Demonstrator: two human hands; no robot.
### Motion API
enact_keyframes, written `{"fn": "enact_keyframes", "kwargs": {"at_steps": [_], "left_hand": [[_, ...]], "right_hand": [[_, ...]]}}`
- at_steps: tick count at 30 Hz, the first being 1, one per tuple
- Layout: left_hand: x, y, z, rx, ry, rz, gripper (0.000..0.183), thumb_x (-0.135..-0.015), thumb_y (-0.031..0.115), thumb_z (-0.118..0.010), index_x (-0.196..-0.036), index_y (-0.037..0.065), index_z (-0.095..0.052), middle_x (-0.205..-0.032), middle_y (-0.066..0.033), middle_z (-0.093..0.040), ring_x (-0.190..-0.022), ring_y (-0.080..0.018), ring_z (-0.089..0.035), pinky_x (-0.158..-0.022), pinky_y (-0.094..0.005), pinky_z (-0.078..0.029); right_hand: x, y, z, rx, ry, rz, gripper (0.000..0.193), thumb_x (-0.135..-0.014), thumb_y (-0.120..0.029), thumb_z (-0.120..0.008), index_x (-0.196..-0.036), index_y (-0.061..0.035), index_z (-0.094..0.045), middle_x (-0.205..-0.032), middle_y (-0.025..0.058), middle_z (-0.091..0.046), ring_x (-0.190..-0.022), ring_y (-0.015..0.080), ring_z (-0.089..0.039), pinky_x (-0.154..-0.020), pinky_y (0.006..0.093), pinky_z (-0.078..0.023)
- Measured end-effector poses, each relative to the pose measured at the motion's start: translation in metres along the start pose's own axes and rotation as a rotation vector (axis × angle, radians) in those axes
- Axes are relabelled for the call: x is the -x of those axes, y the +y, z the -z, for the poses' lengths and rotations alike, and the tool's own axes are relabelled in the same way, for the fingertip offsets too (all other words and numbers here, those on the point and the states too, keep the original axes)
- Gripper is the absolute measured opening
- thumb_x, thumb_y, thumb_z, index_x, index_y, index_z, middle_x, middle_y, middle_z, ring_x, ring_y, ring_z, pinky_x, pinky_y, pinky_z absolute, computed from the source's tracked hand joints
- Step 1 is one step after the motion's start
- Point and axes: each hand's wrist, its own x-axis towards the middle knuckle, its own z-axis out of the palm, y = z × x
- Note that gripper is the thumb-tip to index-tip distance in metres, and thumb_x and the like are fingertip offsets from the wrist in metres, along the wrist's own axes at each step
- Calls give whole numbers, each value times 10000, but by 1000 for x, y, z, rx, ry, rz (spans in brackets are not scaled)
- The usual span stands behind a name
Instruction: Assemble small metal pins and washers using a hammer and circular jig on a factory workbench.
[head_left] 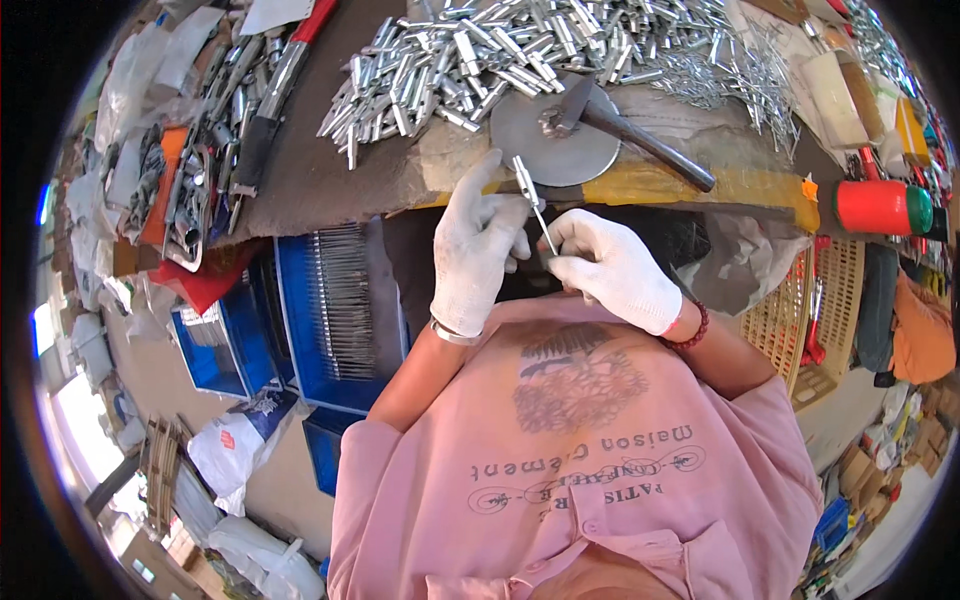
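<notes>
My left hand (475, 245), in a white knit glove, has its index finger raised and its other fingers curled against a thin metal rod (541, 222). At the rod's upper end is a shiny cylindrical metal sleeve (524, 181), tilted up toward the bench. My right hand (615, 268), gloved likewise, pinches the rod's lower part between thumb and fingers. Just beyond the hands, a hammer (640, 145) with a dark handle rests across a round grey metal plate (555, 145). Behind it lies a large heap of similar shiny metal sleeves (450, 75).
Thin metal pins (745, 75) lie at the heap's right. A blue crate (295, 330) with long metal rods stands below the bench at left, and a yellow plastic basket (780, 315) at right. Hand tools (190, 190) crowd the left; a red-and-green spool (880, 207) sits right.
</notes>
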Motion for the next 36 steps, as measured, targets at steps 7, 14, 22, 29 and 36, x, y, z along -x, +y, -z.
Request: {"fn": "enact_keyframes", "kwargs": {"at_steps": [7,14,22,29,36], "left_hand": [[13,-8,49,203,88,-93,590,-904,33,-767,-1441,-11,-528,-982,-68,-717,-801,-80,-630,-678,-243,-511],[46,-160,199,-124,811,-59,552,-875,110,-763,-1391,-4,-604,-1123,-128,-750,-932,-162,-712,-830,-284,-571],[139,-383,347,-519,1295,343,460,-803,144,-829,-1229,5,-724,-1148,-162,-777,-1077,-263,-745,-974,-356,-561],[118,-395,391,-706,1206,517,414,-836,182,-773,-1225,43,-747,-1188,-210,-761,-1145,-355,-720,-1022,-417,-543],[100,-305,333,-602,1204,578,292,-936,174,-652,-1178,39,-743,-1178,-224,-754,-1081,-358,-720,-976,-448,-537]], "right_hand": [[-4,-9,-15,159,37,203,486,-931,-60,-678,-1410,-53,-592,-916,32,-669,-789,105,-621,-745,279,-535],[-20,-9,18,113,269,351,501,-1011,-53,-534,-1502,43,-512,-919,44,-609,-673,66,-498,-651,215,-455],[-33,-14,11,118,297,300,474,-1021,-74,-534,-1474,67,-532,-879,39,-583,-616,45,-451,-580,195,-412],[-30,-14,16,85,316,303,469,-1025,-80,-539,-1471,65,-537,-874,32,-580,-612,42,-452,-565,192,-408],[-24,-14,15,21,338,257,430,-1018,-73,-564,-1441,-3,-594,-914,27,-646,-632,59,-521,-584,221,-460]]}}
